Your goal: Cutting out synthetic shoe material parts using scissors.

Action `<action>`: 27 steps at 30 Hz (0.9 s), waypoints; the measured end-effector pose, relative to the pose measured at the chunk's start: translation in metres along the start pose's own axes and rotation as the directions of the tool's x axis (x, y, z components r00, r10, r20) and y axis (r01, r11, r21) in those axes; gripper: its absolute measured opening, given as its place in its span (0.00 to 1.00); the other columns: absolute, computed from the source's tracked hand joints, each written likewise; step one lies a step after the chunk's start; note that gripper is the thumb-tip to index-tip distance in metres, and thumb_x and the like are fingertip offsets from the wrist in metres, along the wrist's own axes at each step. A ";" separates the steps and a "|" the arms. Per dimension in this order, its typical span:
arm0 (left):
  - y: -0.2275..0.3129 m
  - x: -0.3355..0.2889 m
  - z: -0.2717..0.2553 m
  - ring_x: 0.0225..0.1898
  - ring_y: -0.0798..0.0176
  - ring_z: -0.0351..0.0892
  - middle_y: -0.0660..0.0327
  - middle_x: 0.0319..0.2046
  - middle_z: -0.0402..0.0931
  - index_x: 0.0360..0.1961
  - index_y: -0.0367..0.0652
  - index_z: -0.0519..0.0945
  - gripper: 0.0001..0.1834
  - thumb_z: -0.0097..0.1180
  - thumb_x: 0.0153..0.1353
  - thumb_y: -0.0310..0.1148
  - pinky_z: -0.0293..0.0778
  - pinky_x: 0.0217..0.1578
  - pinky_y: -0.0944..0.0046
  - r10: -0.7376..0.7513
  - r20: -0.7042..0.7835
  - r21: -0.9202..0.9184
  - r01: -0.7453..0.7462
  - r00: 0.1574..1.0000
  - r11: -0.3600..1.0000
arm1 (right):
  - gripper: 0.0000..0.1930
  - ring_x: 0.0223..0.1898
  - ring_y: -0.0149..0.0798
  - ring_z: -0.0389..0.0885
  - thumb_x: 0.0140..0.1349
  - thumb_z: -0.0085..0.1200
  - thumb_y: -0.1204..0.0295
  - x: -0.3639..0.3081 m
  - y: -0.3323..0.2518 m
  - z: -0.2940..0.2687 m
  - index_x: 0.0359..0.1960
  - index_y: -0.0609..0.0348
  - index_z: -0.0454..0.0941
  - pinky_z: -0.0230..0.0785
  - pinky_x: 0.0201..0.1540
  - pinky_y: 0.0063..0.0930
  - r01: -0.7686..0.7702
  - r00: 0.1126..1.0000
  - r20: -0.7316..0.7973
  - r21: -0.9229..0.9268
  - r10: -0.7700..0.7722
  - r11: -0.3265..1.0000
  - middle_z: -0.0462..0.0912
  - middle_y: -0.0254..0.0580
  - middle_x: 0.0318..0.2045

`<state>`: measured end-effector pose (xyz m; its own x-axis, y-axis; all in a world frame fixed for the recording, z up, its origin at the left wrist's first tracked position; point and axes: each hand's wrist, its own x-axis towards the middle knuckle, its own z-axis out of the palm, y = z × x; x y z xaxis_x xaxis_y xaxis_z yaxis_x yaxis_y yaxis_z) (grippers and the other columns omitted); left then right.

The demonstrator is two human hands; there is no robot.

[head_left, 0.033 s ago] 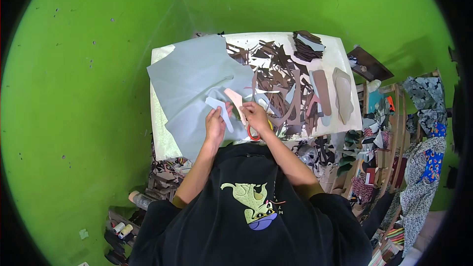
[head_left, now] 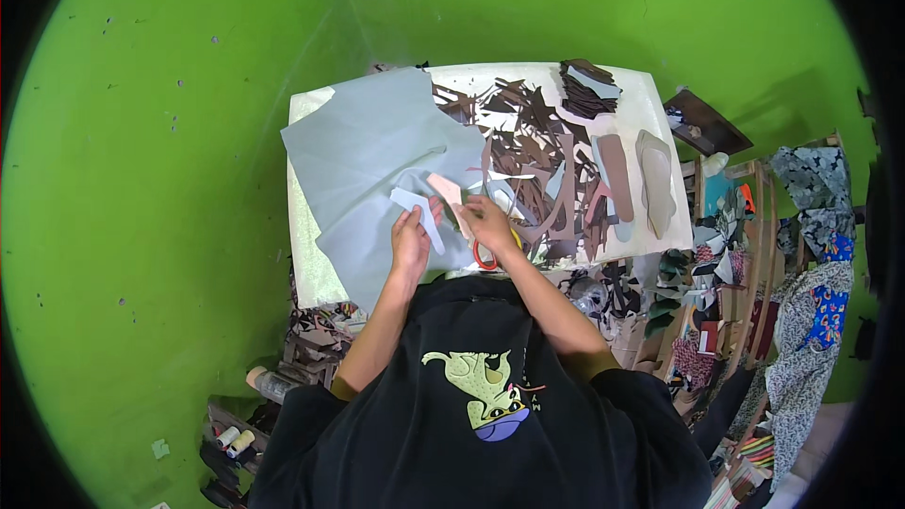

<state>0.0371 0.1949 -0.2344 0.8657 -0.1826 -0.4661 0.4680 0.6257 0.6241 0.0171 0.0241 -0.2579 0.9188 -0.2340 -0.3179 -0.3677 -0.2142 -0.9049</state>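
Observation:
My left hand [head_left: 410, 240] is closed on a narrow pale blue-grey cut piece [head_left: 419, 211], angled at its upper end. Opposite it, my right hand [head_left: 487, 224] pinches a pale pink piece [head_left: 446, 190] of similar angled shape. The two pieces are close together. At the right hand are scissors with a red and yellow handle [head_left: 484, 256]; the hand hides much of them, and I cannot tell if it grips them. Beneath both hands a large grey-blue sheet of material [head_left: 363, 151] is spread, wrinkled near the pieces.
Dark brown offcuts [head_left: 537, 179] cover the middle of the white table [head_left: 646, 94]. Toward its right lie a brown strip [head_left: 615, 177] and a beige sole-shaped piece [head_left: 654, 181]. A dark stack of pieces [head_left: 589, 99] sits at the back. Cluttered wooden shelving [head_left: 764, 254] stands right.
Both hands keep their hold. The blue-grey and pink pieces have shifted very slightly to the left, their upper ends tipping a little.

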 end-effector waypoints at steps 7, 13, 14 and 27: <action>0.009 -0.020 -0.004 0.65 0.52 0.68 0.50 0.62 0.69 0.65 0.33 0.63 0.23 0.43 0.75 0.35 0.69 0.62 0.55 -0.007 0.021 -0.051 0.009 1.000 0.999 | 0.18 0.34 0.30 0.82 0.61 0.64 0.61 -0.028 -0.020 0.008 0.42 0.66 0.81 0.72 0.40 0.24 -0.053 0.946 0.325 0.162 -0.002 0.985 0.85 0.40 0.32; -0.004 -0.033 0.007 0.62 0.53 0.71 0.50 0.60 0.70 0.61 0.34 0.66 0.21 0.44 0.74 0.37 0.70 0.61 0.55 -0.034 0.000 -0.072 0.034 0.999 0.997 | 0.08 0.29 0.26 0.80 0.61 0.63 0.73 -0.045 -0.014 0.007 0.35 0.66 0.80 0.70 0.34 0.23 -0.070 0.930 0.367 0.228 -0.019 0.971 0.84 0.37 0.27; -0.007 -0.033 0.005 0.61 0.54 0.73 0.49 0.58 0.72 0.59 0.33 0.68 0.20 0.46 0.74 0.38 0.70 0.61 0.55 -0.024 -0.030 -0.102 0.021 0.999 0.995 | 0.08 0.28 0.26 0.79 0.61 0.62 0.73 -0.047 -0.014 0.001 0.35 0.66 0.81 0.70 0.34 0.22 -0.051 0.954 0.300 0.222 -0.018 0.974 0.83 0.37 0.25; -0.060 -0.008 0.069 0.37 0.69 0.80 0.63 0.36 0.81 0.43 0.41 0.79 0.11 0.58 0.68 0.37 0.78 0.44 0.67 -0.235 0.092 0.217 0.211 0.967 0.953 | 0.07 0.24 0.25 0.77 0.66 0.58 0.72 -0.084 0.012 -0.103 0.38 0.66 0.81 0.71 0.30 0.20 -0.057 0.954 -0.219 0.538 0.205 0.841 0.81 0.34 0.24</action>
<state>0.0149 0.1064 -0.2246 0.7437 -0.3941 -0.5400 0.6675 0.3933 0.6323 -0.0793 -0.0566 -0.2132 0.7697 -0.4748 -0.4268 -0.2848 0.3430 -0.8951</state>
